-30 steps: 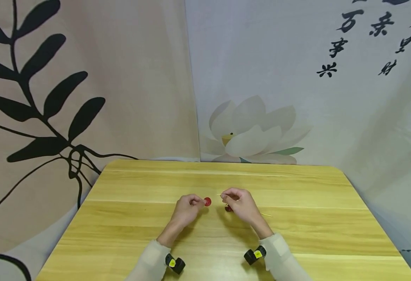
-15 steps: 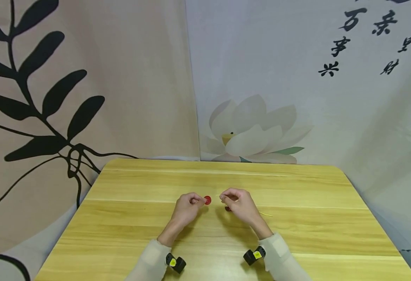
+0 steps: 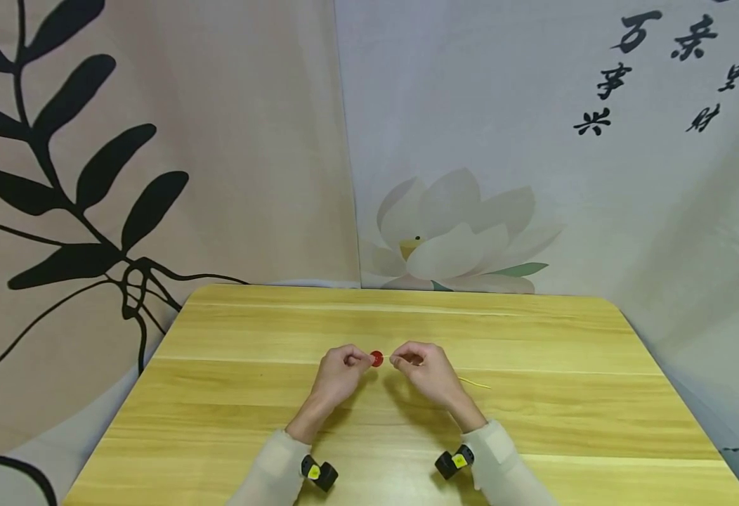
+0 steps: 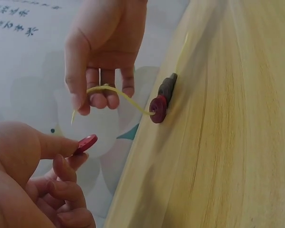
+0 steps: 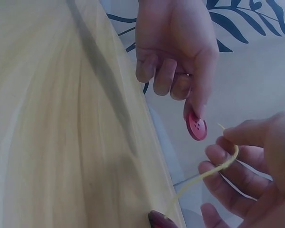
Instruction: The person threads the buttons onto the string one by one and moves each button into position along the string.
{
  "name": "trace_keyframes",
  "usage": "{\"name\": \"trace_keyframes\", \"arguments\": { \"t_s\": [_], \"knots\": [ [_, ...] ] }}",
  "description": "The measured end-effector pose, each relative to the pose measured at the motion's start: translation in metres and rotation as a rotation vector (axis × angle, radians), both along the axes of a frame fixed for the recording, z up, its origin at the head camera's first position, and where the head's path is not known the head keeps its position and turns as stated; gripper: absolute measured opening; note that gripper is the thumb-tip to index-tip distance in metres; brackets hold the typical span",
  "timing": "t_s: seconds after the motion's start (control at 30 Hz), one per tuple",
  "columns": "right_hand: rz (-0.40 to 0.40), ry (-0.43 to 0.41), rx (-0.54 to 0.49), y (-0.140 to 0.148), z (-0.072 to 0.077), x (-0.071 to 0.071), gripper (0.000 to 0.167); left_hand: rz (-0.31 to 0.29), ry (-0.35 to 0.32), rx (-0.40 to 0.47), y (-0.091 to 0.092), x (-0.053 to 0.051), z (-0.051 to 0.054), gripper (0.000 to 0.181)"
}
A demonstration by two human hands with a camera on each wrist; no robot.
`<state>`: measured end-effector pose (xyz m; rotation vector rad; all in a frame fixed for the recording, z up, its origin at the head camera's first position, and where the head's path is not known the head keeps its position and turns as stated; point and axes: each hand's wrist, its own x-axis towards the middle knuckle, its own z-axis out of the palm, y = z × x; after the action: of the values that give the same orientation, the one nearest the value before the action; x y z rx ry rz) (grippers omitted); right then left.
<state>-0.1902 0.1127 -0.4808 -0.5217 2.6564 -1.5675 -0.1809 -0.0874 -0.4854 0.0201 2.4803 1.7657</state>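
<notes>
Between thumb and fingertip, my left hand (image 3: pixel 338 379) pinches a red button (image 5: pixel 197 127) by its edge, its holes facing the right hand. Opposite it, my right hand (image 3: pixel 429 376) pinches a yellow string (image 4: pixel 128 99) close to its end. A short tip of the string (image 5: pixel 221 126) sticks out towards the button, and a small gap separates them in the right wrist view. From the right hand the string runs down to a dark red button (image 4: pixel 157 110) strung on it. Behind that, several darker pieces (image 4: pixel 167 88) sit in a row on the table; the head view hides them behind the right hand.
The wooden table (image 3: pixel 230 422) lies under both hands. The string's yellow tail (image 3: pixel 474 383) rests on it, right of the right hand. Printed cloth (image 3: pixel 249 140) hangs behind the far edge. Both wrists wear small black cameras (image 3: pixel 320 475).
My hands have come closer together, narrowing the gap between the string's tip and the red button. The strung buttons, partly visible before, are now hidden in the head view.
</notes>
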Motion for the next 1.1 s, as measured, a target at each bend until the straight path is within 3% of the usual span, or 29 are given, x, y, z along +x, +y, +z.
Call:
{"name": "trace_keyframes", "arguments": {
  "t_s": [1.1],
  "knots": [
    [0.021, 0.067, 0.016, -0.0023, -0.0070, 0.0000, 0.007, -0.033, 0.032, -0.008, 0.0042, 0.0016, 0.0003, 0.018]
  ]
}}
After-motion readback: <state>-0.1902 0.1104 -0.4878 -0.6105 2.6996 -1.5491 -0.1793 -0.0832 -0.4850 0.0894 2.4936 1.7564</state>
